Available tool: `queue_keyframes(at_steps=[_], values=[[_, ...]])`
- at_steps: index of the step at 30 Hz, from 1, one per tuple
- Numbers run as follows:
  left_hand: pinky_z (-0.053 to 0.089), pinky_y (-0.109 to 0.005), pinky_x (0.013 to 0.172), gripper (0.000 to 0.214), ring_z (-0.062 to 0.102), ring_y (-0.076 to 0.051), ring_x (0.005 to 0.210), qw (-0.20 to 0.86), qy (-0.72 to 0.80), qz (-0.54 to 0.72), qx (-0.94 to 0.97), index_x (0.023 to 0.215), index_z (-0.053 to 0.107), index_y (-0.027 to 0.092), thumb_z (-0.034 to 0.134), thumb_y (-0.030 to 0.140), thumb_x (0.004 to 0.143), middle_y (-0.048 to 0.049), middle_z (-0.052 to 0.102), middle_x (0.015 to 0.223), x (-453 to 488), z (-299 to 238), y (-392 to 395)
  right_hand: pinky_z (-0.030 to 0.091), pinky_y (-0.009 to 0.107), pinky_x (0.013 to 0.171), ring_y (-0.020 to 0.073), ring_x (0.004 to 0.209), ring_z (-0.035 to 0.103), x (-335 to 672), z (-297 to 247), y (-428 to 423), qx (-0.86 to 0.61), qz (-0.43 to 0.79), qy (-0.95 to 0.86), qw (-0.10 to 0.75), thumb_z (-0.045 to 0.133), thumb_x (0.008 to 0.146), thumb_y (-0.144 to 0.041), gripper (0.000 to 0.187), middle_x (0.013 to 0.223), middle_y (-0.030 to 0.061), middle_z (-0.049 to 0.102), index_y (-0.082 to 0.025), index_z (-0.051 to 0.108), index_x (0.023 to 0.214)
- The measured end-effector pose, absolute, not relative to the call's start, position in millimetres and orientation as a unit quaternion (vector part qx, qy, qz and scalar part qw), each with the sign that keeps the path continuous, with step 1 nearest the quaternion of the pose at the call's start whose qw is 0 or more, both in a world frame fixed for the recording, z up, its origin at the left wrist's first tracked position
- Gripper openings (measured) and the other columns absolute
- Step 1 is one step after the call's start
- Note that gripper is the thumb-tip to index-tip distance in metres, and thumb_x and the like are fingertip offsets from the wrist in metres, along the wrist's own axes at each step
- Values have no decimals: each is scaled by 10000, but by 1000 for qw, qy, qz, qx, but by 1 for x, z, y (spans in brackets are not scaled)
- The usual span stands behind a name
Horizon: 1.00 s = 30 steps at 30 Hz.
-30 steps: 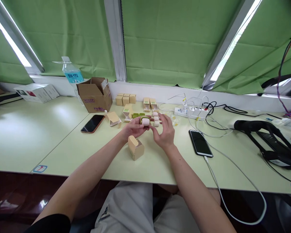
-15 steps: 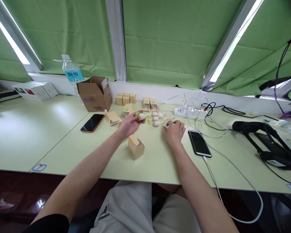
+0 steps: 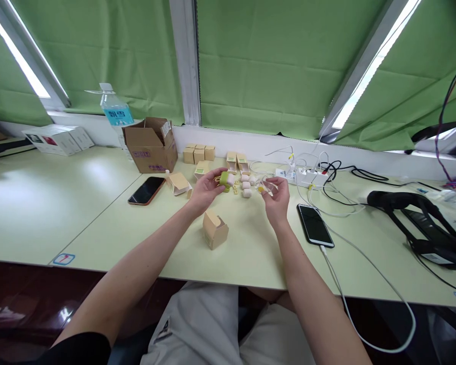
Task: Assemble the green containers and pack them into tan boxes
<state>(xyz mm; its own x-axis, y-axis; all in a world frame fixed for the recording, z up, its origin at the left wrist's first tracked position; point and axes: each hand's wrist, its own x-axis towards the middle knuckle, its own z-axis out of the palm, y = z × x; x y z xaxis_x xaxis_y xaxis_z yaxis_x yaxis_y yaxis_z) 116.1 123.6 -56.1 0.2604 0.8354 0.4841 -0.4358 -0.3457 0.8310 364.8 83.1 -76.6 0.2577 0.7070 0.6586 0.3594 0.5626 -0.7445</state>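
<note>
My left hand point(image 3: 204, 189) is closed round a small green-and-white case point(image 3: 225, 178), held just above the pale green desk point(image 3: 99, 218). My right hand point(image 3: 275, 198) is raised a little to the right of it, its fingertips pinched on a small clear packet with a yellow bit point(image 3: 264, 187). Between the hands lie a few white rolls point(image 3: 246, 185) and tiny yellow pieces. A small open cardboard box point(image 3: 215, 229) stands on the desk just in front of both wrists.
A brown carton point(image 3: 151, 145), a water bottle point(image 3: 114, 114) and rows of small tan boxes point(image 3: 198, 152) stand at the back. One phone point(image 3: 146, 190) lies left, another phone point(image 3: 314, 224) on a white cable lies right. A power strip point(image 3: 302, 177) and black gear point(image 3: 421, 218) sit further right.
My right hand moved away from the case to the desk on the right, then rose with a small clear packet. My left hand carried the case slightly forward and turned it.
</note>
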Motion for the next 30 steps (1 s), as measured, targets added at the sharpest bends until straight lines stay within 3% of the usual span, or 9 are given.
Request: queue_keyframes(at_steps=[4, 8, 13, 18, 24, 30], values=[[615, -364, 992, 646, 729, -244, 1160, 530, 179, 568, 604, 1334, 781, 249, 1015, 352, 740, -111, 753, 1294, 118, -53, 118, 636, 430, 896, 264, 1093, 767, 358, -74, 82, -335, 324, -615, 636, 777, 883, -520, 638, 1222, 112, 777, -281, 445, 1371], [610, -395, 1019, 549, 694, -279, 1231, 489, 172, 556, 649, 1279, 812, 240, 984, 340, 768, -124, 734, 1327, 120, -51, 114, 620, 413, 818, 275, 1003, 789, 351, -70, 77, -325, 437, -601, 585, 844, 835, -584, 726, 1173, 128, 827, -271, 483, 1381], [555, -434, 1079, 521, 679, -299, 1251, 426, 167, 534, 711, 1256, 837, 260, 952, 237, 749, -118, 731, 1325, 120, -50, 114, 573, 346, 677, 235, 825, 770, 345, -68, 74, -311, 487, -575, 579, 914, 775, -625, 736, 1032, 57, 836, -279, 540, 1308], [529, -461, 1104, 510, 672, -311, 1272, 361, 188, 494, 769, 1273, 840, 286, 903, 180, 778, -114, 743, 1316, 120, -52, 109, 581, 338, 704, 208, 779, 747, 337, -65, 70, -294, 534, -542, 578, 989, 714, -586, 762, 886, -9, 800, -281, 576, 1277], [548, -447, 1061, 662, 706, -281, 1171, 350, 190, 498, 771, 1377, 767, 264, 949, 221, 742, -108, 778, 1268, 119, -58, 115, 573, 348, 734, 211, 788, 744, 332, -60, 64, -293, 561, -515, 578, 1026, 697, -546, 706, 858, -17, 798, -301, 626, 1226], [542, -441, 1059, 380, 694, -311, 1302, 337, 204, 503, 769, 1191, 821, 243, 911, 360, 841, -138, 754, 1355, 114, -57, 116, 551, 345, 710, 212, 768, 737, 333, -60, 65, -291, 574, -495, 584, 1049, 656, -528, 729, 854, -16, 812, -300, 635, 1211]])
